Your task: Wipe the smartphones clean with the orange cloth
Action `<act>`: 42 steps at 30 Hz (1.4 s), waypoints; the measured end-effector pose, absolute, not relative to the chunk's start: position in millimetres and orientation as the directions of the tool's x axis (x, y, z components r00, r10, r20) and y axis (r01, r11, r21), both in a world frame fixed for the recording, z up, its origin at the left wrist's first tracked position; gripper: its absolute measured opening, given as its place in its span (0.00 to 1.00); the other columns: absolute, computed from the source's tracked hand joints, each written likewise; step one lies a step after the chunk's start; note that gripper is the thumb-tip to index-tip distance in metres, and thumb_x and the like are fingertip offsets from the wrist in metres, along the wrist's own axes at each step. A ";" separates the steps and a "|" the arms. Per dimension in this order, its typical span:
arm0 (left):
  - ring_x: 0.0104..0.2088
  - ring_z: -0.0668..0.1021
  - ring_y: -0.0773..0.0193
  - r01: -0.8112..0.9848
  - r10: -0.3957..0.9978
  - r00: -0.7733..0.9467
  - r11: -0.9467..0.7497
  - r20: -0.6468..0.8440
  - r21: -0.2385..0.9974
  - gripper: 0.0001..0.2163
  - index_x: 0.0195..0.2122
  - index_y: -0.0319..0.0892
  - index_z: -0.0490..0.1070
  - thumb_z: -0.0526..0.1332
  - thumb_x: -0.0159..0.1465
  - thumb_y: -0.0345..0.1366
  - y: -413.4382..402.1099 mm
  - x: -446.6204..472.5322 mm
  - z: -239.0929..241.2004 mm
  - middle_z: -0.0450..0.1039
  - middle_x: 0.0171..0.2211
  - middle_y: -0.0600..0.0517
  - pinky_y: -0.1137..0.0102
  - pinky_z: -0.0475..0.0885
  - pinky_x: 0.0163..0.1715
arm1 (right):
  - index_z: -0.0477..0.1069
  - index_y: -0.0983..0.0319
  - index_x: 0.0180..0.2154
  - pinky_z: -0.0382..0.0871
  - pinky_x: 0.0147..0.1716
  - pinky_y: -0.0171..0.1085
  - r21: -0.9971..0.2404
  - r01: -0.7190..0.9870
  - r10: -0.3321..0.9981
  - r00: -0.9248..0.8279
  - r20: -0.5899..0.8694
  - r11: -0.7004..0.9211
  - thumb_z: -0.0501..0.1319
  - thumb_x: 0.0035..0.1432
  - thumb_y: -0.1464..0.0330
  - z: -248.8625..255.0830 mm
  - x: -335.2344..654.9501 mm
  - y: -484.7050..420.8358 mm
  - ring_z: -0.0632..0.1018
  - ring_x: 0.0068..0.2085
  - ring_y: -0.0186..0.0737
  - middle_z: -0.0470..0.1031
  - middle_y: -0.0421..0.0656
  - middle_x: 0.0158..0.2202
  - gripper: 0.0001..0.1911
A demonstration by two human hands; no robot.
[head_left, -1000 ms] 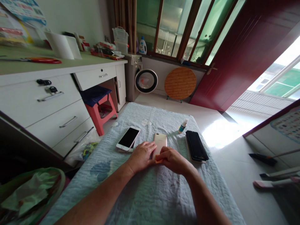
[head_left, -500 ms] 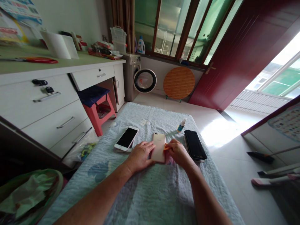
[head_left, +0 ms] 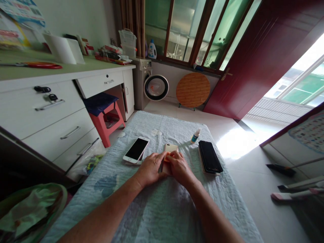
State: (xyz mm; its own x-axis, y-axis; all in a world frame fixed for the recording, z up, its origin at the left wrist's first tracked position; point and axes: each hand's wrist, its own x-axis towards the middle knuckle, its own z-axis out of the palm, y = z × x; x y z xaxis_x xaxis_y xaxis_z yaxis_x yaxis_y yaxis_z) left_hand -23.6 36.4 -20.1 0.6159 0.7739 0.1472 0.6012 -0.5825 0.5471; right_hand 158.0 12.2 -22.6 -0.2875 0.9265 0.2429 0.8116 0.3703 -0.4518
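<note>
A gold smartphone (head_left: 171,147) lies back side up on the cloth-covered table, its camera end pointing away from me. My left hand (head_left: 152,168) grips its left edge with the fingers closed. Pinched in the fingers of my right hand (head_left: 179,167) is a small orange cloth (head_left: 167,157), pressed on the phone's back near the left hand's fingertips. Both hands cover most of the phone's lower part. To the left, a white smartphone (head_left: 136,150) rests screen up on another phone. On the right, a black smartphone (head_left: 210,156) tops a small stack. Beyond it stands a small spray bottle (head_left: 195,136).
A pale blue quilted cloth (head_left: 162,216) covers the table. Left are a white desk (head_left: 50,125) with drawers and a red stool (head_left: 107,118). A washing machine (head_left: 143,81), a round folded table (head_left: 193,89) and a red door (head_left: 235,60) stand beyond.
My right hand has moved left with the orange cloth, from the phone's right edge across its back toward my left hand. The left hand stays at the phone's left edge.
</note>
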 end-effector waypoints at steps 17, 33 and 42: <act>0.58 0.70 0.46 0.608 0.745 0.654 -0.620 0.129 0.496 0.30 0.56 0.42 0.68 0.68 0.55 0.50 36.9 -23.9 -15.1 0.67 0.60 0.43 0.56 0.63 0.58 | 0.73 0.62 0.29 0.58 0.32 0.32 -0.445 0.872 0.979 -0.186 0.087 0.205 0.57 0.59 0.75 6.5 165.8 2.4 0.69 0.32 0.33 0.69 0.42 0.33 0.09; 0.57 0.70 0.46 0.617 0.752 0.649 -0.610 0.116 0.497 0.30 0.55 0.41 0.69 0.69 0.53 0.48 36.7 -22.7 -11.7 0.67 0.60 0.42 0.55 0.64 0.58 | 0.73 0.63 0.24 0.55 0.28 0.32 -0.449 0.873 0.982 -0.178 0.068 0.189 0.57 0.58 0.73 16.2 183.3 2.0 0.68 0.27 0.31 0.70 0.40 0.27 0.11; 0.57 0.70 0.46 0.624 0.749 0.655 -0.609 0.097 0.490 0.30 0.55 0.39 0.70 0.70 0.53 0.46 35.4 -22.6 -6.2 0.67 0.60 0.41 0.56 0.63 0.59 | 0.76 0.62 0.30 0.61 0.35 0.31 -0.481 0.854 0.980 -0.163 0.115 0.198 0.55 0.60 0.76 6.0 177.2 3.8 0.71 0.33 0.33 0.70 0.42 0.33 0.12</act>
